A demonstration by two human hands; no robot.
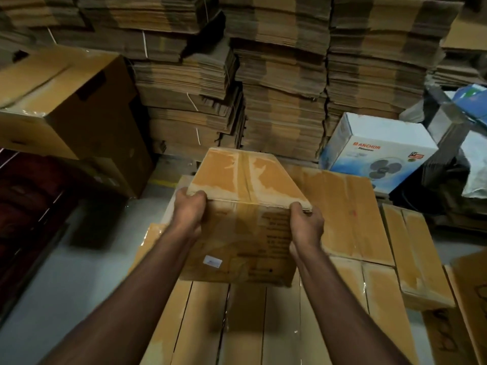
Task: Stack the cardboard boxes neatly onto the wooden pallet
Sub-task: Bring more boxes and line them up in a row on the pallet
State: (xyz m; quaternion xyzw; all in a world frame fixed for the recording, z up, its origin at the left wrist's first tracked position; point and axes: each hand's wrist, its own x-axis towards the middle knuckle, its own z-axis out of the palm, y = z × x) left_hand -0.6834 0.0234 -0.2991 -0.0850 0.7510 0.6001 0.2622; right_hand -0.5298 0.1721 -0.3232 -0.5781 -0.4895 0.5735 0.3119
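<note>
A taped brown cardboard box (246, 180) is held up in the middle of the view, over a layer of similar boxes. My left hand (190, 210) grips its near top edge at the left corner, thumb on top. My right hand (305, 222) grips the same edge at the right corner. Printed text and a small white label show on the box's near face. Below and around it lie several taped boxes (350, 214) side by side in a flat layer. The wooden pallet is hidden beneath them.
Tall piles of flattened cardboard (284, 83) fill the back. A large brown carton (71, 106) stands at the left above dark red items. A white fan box (379, 151) sits at the right. Grey floor (66, 280) shows at the left.
</note>
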